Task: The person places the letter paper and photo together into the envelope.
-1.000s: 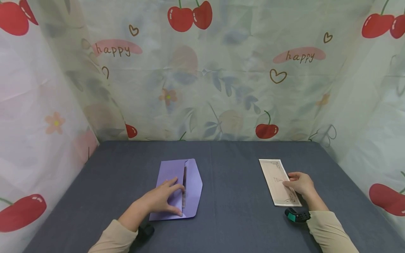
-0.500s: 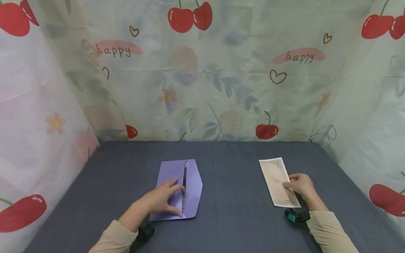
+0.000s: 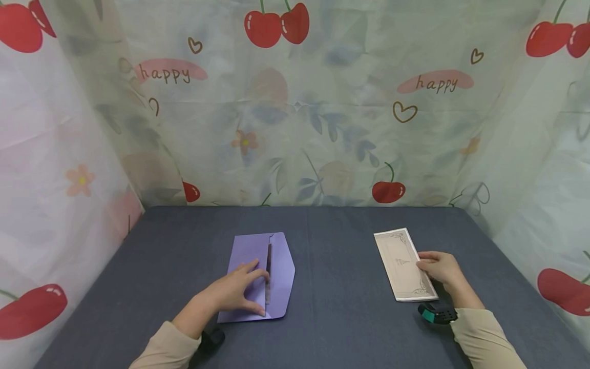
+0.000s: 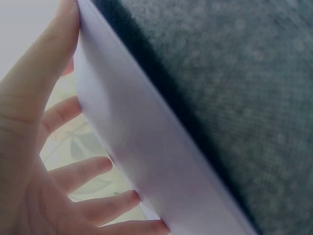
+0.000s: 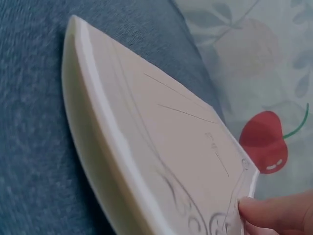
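A purple envelope (image 3: 281, 277) lies on the dark cloth left of centre, its pointed flap spread to the right. Along its mouth a narrow slit stands open, with something dark just visible inside. My left hand (image 3: 230, 291) rests on the envelope's front, thumb and fingers spread apart and fingertips touching it near the mouth. In the left wrist view the fingers (image 4: 93, 171) look nearly straight against the envelope. On the right, my right hand (image 3: 442, 271) pinches the long right edge of a cream folded card (image 3: 402, 264) with scroll ornaments. The right wrist view shows the card tilted, its layers slightly parted.
The table (image 3: 322, 328) has a dark grey cloth; its bare cloth stretches between envelope and card. A cherry-printed curtain (image 3: 295, 154) hangs behind it and at both sides. A black wrist strap (image 3: 438, 312) sits beside my right wrist.
The card has shifted slightly left and its far end has risen a little, while my right hand's grip has slid slightly along its edge. My left hand and the envelope stay put.
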